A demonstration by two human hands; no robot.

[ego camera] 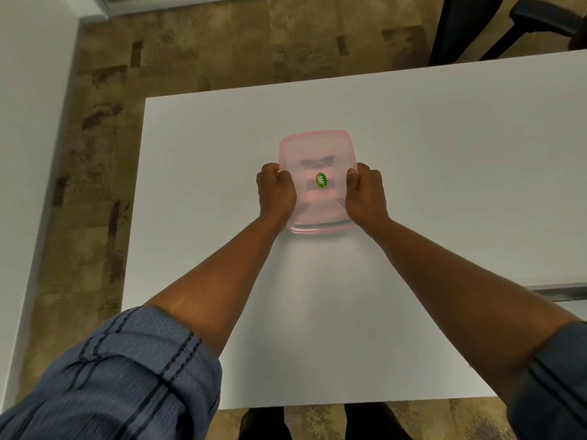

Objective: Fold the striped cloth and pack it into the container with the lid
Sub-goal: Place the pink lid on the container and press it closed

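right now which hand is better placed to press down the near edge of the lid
Neither clearly. The left hand and right hand grip opposite sides of the pink lid, equally close to its near edge, so pressing with both looks best.

Both arms reach forward from the bottom corners, nearly straight, converging toward the middle of the view. The forearms are bare — blue checked sleeves are rolled up to around the elbows. The left hand is curled into a loose fist, knuckles up, its back facing the camera and its fingers folded under out of sight. The right hand mirrors it on the opposite side — fingers bent and tucked, thumb lying along the inner edge. The two hands sit level with each other, apart, wrists straight and palms turned inward.
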